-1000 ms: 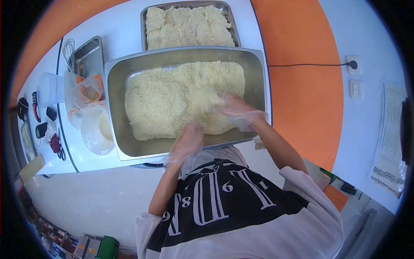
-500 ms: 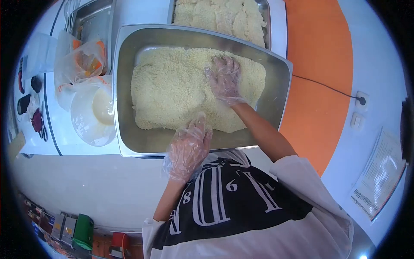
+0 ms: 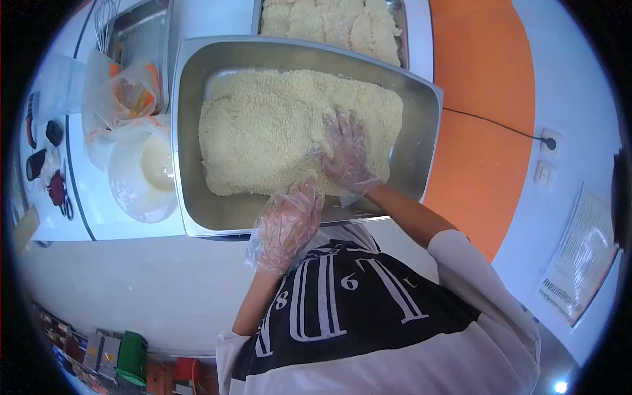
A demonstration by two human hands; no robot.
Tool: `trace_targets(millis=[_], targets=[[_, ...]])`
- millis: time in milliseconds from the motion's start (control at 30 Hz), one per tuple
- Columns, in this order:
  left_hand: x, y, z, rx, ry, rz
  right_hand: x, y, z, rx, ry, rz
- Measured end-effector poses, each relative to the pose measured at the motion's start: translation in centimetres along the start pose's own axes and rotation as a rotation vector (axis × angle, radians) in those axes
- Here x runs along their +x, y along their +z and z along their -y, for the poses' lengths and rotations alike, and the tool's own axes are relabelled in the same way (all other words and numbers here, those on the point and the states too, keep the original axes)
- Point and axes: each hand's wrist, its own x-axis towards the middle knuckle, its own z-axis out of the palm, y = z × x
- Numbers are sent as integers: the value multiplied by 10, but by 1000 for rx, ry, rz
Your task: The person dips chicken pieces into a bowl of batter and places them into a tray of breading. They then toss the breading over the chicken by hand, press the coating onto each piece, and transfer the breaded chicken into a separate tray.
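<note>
A deep metal pan (image 3: 431,141) holds a wide bed of pale yellow crumbs (image 3: 257,131). My right hand (image 3: 347,155), in a clear plastic glove, lies palm down on the crumbs at the right, fingers spread and pointing away from me. My left hand (image 3: 288,220), also gloved, rests over the pan's near edge, its fingertips touching the front edge of the crumbs. Its fingers lie stretched out, with nothing seen in them. Whatever lies under the crumbs is hidden.
Left of the pan stand a white bowl of pale batter (image 3: 157,168), a plastic bag (image 3: 125,95), a metal tray (image 3: 141,39) and a whisk (image 3: 105,23). Behind is a tray of crumbed pieces (image 3: 329,23). A cable (image 3: 490,122) runs to a wall socket at right.
My right hand has moved toward me over the crumbs, and its fingers have spread wider. My left hand has stayed nearly in place.
</note>
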Motion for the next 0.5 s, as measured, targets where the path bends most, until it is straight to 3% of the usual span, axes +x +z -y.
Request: trace_targets(millis=[33,100,133,200,433,500], targets=[[-2,2,0,-13,-11,-5,2,4,-5,-1,2,-21],[0,4,0,-24,-25,-23,18,9,-14,468,38,-163],[0,5,1,-36,-11,-65,24,10,-11,472,32,-161],[-4,6,1,-44,-5,-90,27,17,-1,82,286,-253],[-5,18,0,26,-20,-127,21,16,-16,162,276,-242],[-6,17,-1,44,-29,-136,26,6,-37,622,381,-70]])
